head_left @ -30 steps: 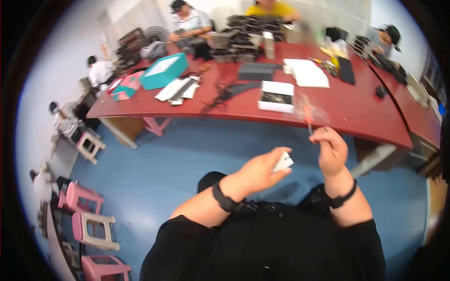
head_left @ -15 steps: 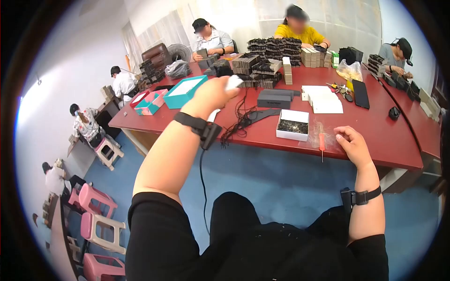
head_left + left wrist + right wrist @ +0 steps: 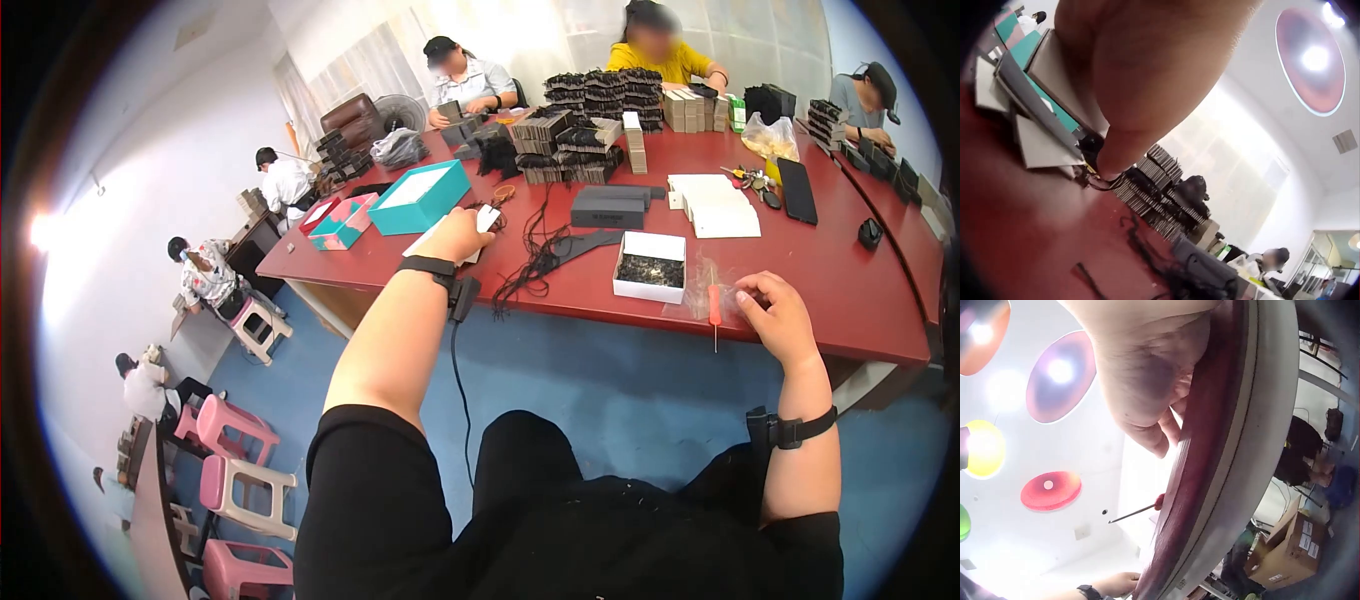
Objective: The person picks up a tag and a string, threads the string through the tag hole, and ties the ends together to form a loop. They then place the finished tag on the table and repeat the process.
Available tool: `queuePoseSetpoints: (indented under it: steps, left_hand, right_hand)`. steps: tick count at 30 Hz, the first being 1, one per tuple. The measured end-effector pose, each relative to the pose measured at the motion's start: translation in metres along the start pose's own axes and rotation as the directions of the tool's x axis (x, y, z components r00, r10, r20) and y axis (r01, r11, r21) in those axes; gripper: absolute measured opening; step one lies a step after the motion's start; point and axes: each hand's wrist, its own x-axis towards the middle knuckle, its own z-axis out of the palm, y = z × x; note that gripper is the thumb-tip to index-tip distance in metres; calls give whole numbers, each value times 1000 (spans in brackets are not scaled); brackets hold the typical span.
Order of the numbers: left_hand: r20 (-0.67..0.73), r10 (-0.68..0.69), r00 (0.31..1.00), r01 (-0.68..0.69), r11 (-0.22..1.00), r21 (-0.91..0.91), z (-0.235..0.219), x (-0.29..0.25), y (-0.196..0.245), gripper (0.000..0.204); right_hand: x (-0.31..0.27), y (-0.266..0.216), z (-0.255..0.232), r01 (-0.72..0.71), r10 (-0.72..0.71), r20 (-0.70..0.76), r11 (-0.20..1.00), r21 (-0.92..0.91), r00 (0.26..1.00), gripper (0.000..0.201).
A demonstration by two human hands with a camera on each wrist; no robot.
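My left hand (image 3: 455, 238) reaches over the table's left part and grips a flat white card (image 3: 487, 217), partly hidden by the fingers. In the left wrist view the card's shaded face (image 3: 1063, 75) shows under the hand. Loose white and grey cards (image 3: 1041, 140) lie just below it, beside a turquoise box (image 3: 420, 197). My right hand (image 3: 780, 318) rests at the table's front edge, fingers loosely bent and holding nothing. Beside its fingertips lies an orange-handled tool (image 3: 714, 303), its thin metal shaft poking past the edge, on a clear plastic bag (image 3: 690, 310).
A white box (image 3: 650, 290) of small dark pieces stands near the front edge. Black cords (image 3: 530, 260), a dark grey box (image 3: 608, 208), white sheets (image 3: 715, 210), keys and a phone (image 3: 797, 192) lie on the red table. Stacked tags (image 3: 567, 150) and seated people are behind.
My left hand has moved from in front of my body out to the table's left part with the white card. My right hand has moved away from the orange-handled tool's shaft to beside it.
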Motion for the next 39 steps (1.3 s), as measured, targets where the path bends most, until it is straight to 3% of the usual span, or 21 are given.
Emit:
queuePoseSetpoints:
  steps: [2, 4, 6, 7, 8, 10, 14, 15, 16, 17, 18, 20, 22, 24, 26, 28, 30, 31, 32, 34, 39]
  left_hand:
    - [-206, 25, 978, 1, 992, 127, 17, -1, 0, 47]
    - [-185, 14, 983, 22, 982, 189, 12, -4, 4, 46]
    - [-127, -70, 989, 85, 989, 123, 8, 0, -16, 44]
    - [-191, 37, 981, 6, 975, 221, 10, -6, -26, 45]
    - [-186, 36, 982, 7, 974, 225, 12, -5, -31, 45]
    - [-112, -64, 992, 88, 969, 230, 14, -8, -38, 42]
    - [-196, -167, 966, 183, 981, 66, 17, -4, -41, 37]
    - [-162, -273, 948, 257, 960, -112, 8, -6, -32, 40]
    - [-161, -269, 950, 253, 961, -110, 8, -6, -31, 40]
    - [-366, -181, 913, 154, 983, -101, 8, -6, -32, 36]
    - [-555, -86, 827, 57, 996, -71, 8, -5, -32, 34]
    - [-560, -38, 828, 19, 999, -39, 13, -3, -30, 37]
    - [-313, -8, 950, 65, 983, 174, 9, -19, -6, 40]
    - [-321, 7, 947, 33, 992, 121, -9, -24, 31, 43]
    - [-202, 222, 954, -242, 967, -84, -16, -25, 61, 43]
    - [-44, 366, 929, -366, 900, -236, -8, -28, 97, 43]
    - [-5, 461, 887, -460, 884, -83, 10, -25, 114, 46]
    - [46, 385, 922, -386, 923, 8, 14, -25, 121, 52]
    - [41, 396, 918, -396, 918, 8, 12, -23, 122, 52]
    - [109, 269, 957, -270, 963, -5, 11, -19, 111, 59]
    - [169, 298, 939, -283, 953, -110, 1, -25, 65, 56]
  right_hand:
    - [-1, -2, 0, -9, 9, 1, 1000, 1, 1000, 15]
    - [0, -3, -2, -19, 19, 0, 1000, -1, 1000, 15]
    - [0, -2, -3, -5, 5, 20, 1000, 21, 1000, 15]
    - [0, -2, -4, -11, 11, 21, 1000, 25, 1000, 15]
    - [0, -3, -4, -20, 20, 23, 999, 29, 1000, 15]
    - [1, -5, -2, -24, 23, 32, 999, 38, 999, 15]
    - [1, -6, -4, -54, 53, 42, 998, 38, 998, 15]
    - [0, -6, -4, -50, 48, 37, 997, 52, 998, 15]
    - [0, -6, -4, -54, 52, 35, 997, 51, 998, 15]
    - [0, -7, -5, -56, 54, 39, 997, 57, 998, 15]
    - [0, -6, -5, -58, 56, 42, 996, 62, 998, 15]
    - [1, -3, -4, -46, 43, 39, 996, 73, 998, 15]
    - [1, 0, -4, -29, 27, 30, 997, 76, 999, 15]
    - [0, -1, -4, -1, -1, 29, 998, 55, 1000, 15]
    - [1, -1, -4, 1, -2, 38, 1000, 27, 999, 16]
    - [2, -2, -3, -71, 68, 53, 996, 60, 996, 16]
    - [1, -2, -3, -61, 59, 44, 997, 44, 997, 17]
    - [0, -1, -4, -57, 56, 35, 998, 32, 998, 17]
    - [0, 0, -5, -58, 58, 25, 998, 25, 998, 17]
    - [-2, 1, -5, -22, 22, 21, 999, 25, 1000, 18]
    - [-1, 0, -7, -44, 42, 55, 998, 51, 998, 19]
